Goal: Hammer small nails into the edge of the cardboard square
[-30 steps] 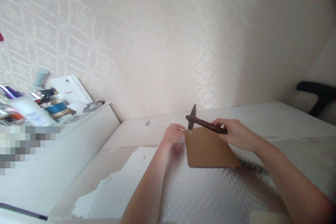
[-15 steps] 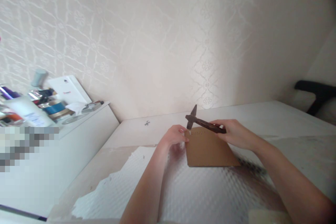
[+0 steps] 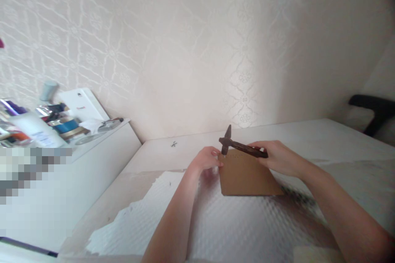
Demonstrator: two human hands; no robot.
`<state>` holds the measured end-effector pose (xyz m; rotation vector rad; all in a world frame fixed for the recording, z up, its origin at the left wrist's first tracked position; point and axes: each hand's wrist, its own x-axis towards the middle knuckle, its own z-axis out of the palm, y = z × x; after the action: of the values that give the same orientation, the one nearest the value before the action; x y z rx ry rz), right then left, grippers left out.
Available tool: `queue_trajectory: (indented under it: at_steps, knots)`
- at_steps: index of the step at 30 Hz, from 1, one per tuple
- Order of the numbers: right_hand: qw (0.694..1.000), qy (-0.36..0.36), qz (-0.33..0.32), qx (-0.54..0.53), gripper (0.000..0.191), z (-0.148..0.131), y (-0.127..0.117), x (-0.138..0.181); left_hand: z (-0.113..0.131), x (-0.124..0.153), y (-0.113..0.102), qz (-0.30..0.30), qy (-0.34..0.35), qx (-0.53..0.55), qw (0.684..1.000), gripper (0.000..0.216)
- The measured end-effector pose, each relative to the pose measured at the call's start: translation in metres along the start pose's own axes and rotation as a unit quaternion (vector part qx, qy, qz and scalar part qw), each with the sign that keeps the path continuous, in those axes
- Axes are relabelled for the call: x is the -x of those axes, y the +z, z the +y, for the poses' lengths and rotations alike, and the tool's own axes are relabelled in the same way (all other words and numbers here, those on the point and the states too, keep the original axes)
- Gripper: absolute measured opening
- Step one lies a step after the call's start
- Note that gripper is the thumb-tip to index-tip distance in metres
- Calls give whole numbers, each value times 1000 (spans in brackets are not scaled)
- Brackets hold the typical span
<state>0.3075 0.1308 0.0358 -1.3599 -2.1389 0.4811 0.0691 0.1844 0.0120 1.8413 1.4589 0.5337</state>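
A thin brown board [image 3: 249,178] lies flat on bubble-textured wrap, with a row of small dots or holes along its far edge. My left hand [image 3: 209,158] is closed on the board's far left corner, thumb on top. My right hand [image 3: 274,154] grips the end of a dark hammer [image 3: 245,147] by its handle. The hammer's head is over that same corner, its lower face on or just above a tiny pale, shiny piece, perhaps a nail, standing in the board beside my left fingers. Whether face and piece touch, I cannot tell.
A small pile of nail-like metal bits [image 3: 174,144] lies on the white surface near the wall. At left, a white cabinet [image 3: 101,164] carries bottles, tape rolls and a white box [image 3: 84,104]. A black chair part [image 3: 372,104] stands at far right.
The hammer's head has come down a little toward the small shiny piece at the corner. My left hand and the board keep their places; the whole view has shifted slightly.
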Motion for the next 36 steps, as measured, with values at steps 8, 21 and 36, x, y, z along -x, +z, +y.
queue_trajectory:
  at_steps: [8, 21, 36]
  knots:
    - [1000, -3, -14, -2, 41, 2, 0, 0, 1, 1, -1, 2, 8, -3, 1000, 38]
    - [1000, -13, 7, 8, 47, 1, 3, -2, -1, 0, 0, -3, -10, 26, 1000, 40]
    - [1000, 4, -6, -15, 40, 3, 2, -2, -1, 0, 1, 7, -9, 19, 1000, 40]
